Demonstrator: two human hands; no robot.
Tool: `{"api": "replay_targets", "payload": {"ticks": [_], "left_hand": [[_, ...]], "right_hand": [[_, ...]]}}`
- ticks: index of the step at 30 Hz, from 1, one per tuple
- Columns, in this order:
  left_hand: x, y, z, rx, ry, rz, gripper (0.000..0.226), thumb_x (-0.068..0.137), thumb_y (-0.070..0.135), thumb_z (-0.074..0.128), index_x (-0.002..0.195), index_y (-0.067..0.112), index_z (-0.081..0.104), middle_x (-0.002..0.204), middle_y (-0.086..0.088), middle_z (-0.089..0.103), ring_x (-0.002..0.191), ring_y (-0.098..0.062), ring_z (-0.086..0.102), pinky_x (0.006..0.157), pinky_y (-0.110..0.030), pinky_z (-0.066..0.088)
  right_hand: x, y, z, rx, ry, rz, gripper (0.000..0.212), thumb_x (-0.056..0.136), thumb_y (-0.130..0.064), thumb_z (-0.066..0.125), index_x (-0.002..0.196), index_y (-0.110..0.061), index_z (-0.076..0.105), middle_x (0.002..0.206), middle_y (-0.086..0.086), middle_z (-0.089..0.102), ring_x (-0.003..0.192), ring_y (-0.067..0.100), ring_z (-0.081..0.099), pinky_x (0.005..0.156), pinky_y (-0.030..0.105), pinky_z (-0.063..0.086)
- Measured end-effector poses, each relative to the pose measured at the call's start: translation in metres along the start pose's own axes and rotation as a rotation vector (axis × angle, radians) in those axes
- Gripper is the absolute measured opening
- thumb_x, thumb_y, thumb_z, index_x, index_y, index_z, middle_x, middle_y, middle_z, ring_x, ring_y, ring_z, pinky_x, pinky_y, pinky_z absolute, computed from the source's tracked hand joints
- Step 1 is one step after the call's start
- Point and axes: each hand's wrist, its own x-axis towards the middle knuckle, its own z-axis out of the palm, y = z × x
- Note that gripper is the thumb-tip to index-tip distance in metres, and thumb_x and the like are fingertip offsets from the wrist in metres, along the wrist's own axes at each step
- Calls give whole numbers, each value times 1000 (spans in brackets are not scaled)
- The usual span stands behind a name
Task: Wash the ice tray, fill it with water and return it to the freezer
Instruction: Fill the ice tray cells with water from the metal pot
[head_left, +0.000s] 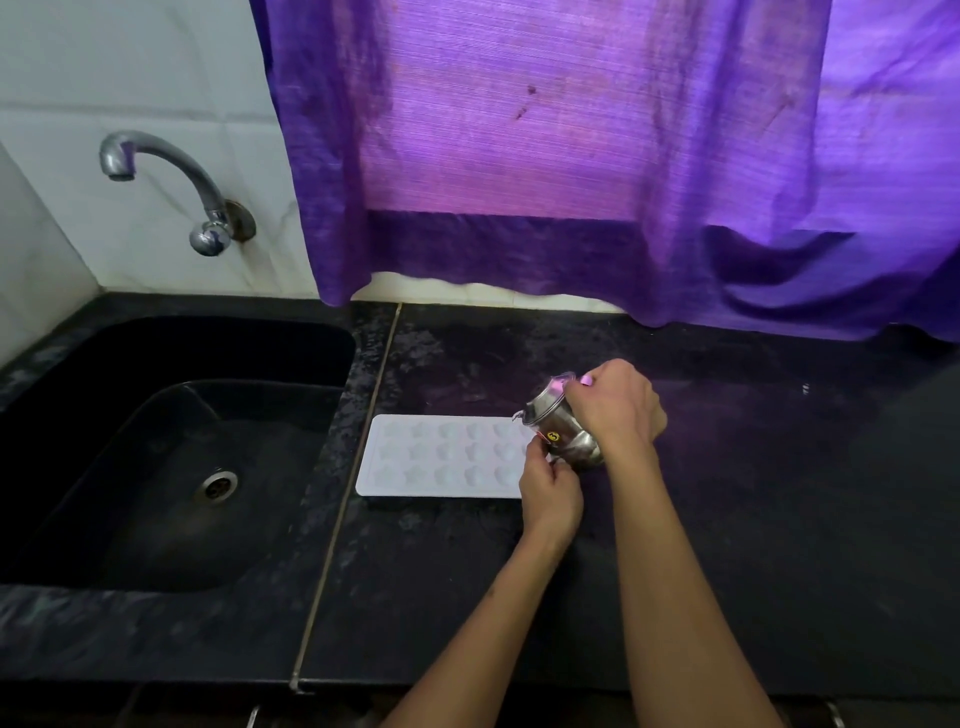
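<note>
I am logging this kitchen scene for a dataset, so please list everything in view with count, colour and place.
ice tray: one, white, flat on the counter right of the sink
steel cup: one, silver, tilted over the tray's right end
sink: one, black, set in the counter at left
tap: one, chrome, on the wall above the sink
counter: one, black
curtain: one, purple, hanging behind the counter
wall tiles: white, upper left
left hand: one, at the cup's lower side
right hand: one, gripping the cup
</note>
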Motion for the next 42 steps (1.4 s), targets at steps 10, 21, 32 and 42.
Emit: {"api": "replay_targets", "payload": {"ticks": [10,21,32,42], "left_hand": [[4,-1,2,-30,10,-33,43,91,6,37,131,21,48,107,-7,66,91,-19,62,87,-41,52],[8,-1,0,-32,15,-43,43,92,10,37,132,20,47,113,-4,66,104,-18,63,96,-43,50],[2,10,-10,-28,110,75,45,93,3,37,132,21,50,112,5,63,92,-1,60,78,-13,46],[6,4,-16,-83,211,65,41,96,4,38,132,16,54,121,-2,63,101,-10,59,88,-20,46]], "right_hand": [[-2,-1,2,-45,31,-22,23,92,-29,59,109,-16,65,110,7,65,101,27,60,71,30,36],[0,-3,5,-49,35,-20,22,90,-31,61,105,-17,66,107,6,66,99,27,61,70,30,36],[7,3,0,111,63,51,32,85,-44,58,89,-14,68,86,2,61,75,22,51,66,28,35],[3,-10,11,97,2,-28,28,82,-42,62,97,-21,71,99,4,69,95,28,62,71,30,41]]}}
